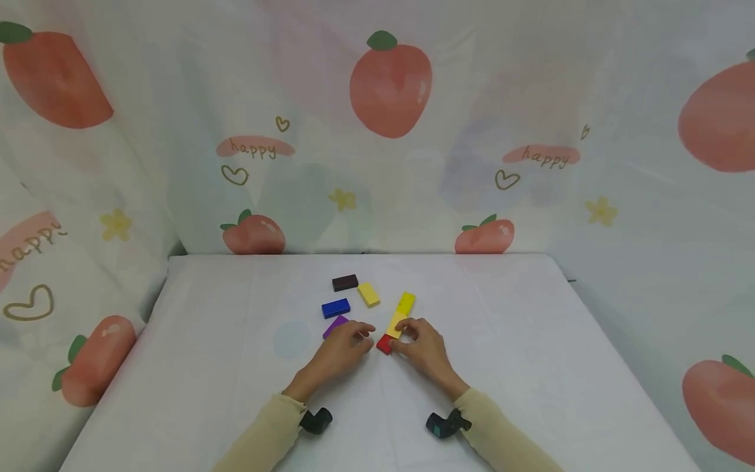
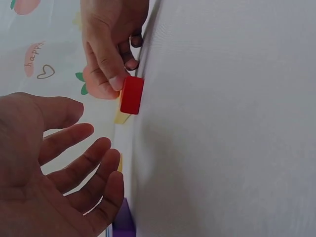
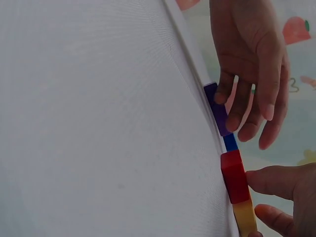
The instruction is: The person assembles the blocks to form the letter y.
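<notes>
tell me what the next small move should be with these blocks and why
I'd probably have the left hand take the purple block: that hand holds nothing, and this loose block lies nearest it. The right hand seems occupied, its thumb touching the red block, which sits in line with two yellow blocks.

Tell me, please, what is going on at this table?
A person is handling small coloured blocks. Their right hand is at a slanting row, its thumb touching the red block at the near end; a middle yellow block and a brighter yellow block continue the row. The left hand, holding nothing, is near a purple block. Farther back lie a blue block, a dark block and a separate yellow block.
</notes>
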Motion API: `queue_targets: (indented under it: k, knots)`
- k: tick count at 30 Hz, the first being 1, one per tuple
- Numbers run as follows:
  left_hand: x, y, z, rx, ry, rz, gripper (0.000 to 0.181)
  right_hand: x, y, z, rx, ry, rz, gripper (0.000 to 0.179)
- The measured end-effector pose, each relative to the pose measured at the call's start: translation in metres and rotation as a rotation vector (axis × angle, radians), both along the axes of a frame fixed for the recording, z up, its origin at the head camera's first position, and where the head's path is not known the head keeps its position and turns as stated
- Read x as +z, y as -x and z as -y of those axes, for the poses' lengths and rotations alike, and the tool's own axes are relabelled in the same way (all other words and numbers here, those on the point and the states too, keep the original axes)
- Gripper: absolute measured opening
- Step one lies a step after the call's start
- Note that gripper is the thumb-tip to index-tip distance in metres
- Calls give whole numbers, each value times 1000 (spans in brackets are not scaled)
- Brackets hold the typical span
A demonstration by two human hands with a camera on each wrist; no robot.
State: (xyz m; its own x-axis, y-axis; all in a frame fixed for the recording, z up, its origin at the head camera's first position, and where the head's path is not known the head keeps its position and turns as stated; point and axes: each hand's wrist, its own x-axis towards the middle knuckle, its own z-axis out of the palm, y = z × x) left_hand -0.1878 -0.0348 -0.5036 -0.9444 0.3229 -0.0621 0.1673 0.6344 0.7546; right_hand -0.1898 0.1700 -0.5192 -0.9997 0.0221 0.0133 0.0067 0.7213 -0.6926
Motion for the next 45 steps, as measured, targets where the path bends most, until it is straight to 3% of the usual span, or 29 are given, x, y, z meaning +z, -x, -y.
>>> queue_targets:
  k: [10, 20, 28, 35, 45]
  knots:
    - [13, -1, 11, 47, -2, -134, 26, 0, 1, 2, -2, 12, 22, 25]
    - [13, 6, 15, 92, -31, -232, 23, 3, 6, 2, -14, 18, 24, 25]
    - [17, 7, 17, 80, -38, -253, 23, 2, 3, 2, -8, 3, 45, 24]
    - [19, 7, 20, 124, -40, -261, 21, 5, 3, 2, -1, 9, 31, 24]
    - [9, 6, 28, 177, -44, -237, 22, 2, 0, 2, 10, 4, 26, 25]
